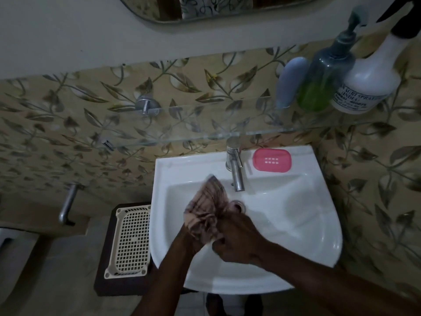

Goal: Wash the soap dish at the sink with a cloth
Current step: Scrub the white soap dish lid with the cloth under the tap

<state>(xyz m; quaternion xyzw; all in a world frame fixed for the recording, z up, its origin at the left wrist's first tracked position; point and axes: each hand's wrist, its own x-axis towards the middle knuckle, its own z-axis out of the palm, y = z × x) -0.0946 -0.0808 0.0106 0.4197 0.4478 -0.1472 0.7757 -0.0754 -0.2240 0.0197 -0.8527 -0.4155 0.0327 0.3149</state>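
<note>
Dim bathroom light falls on a white sink point(319, 224) fixed against leaf-patterned wall tiles point(68, 124); nearest the camera, two bare forearms reach in over the front rim of the basin; the right hand point(237, 238) is curled tight around the lower end of a crumpled pinkish checked cloth point(209, 208), fingers pressed together on the fabric; the left hand point(189, 238) sits beneath and behind the cloth, mostly hidden by it, and appears to grip the bunched fabric too; the cloth's upper end fans out above the hands, over the basin and just left of the drain point(239, 205); to the left of the sink, lower down, a cream perforated basket point(129, 240) lies on a dark stand; farther back, a chrome tap point(235, 169) rises from the rear ledge, its spout pointing down over the basin; the pink soap dish point(272, 160) rests on that ledge just right of the tap, well apart from both hands and the cloth; above, a glass shelf point(205, 137) carries a pale blue tube point(289, 80), a pump bottle with green liquid point(323, 80) and a white spray bottle point(369, 78); a mirror's lower edge point(205, 12) shows at the top.
</note>
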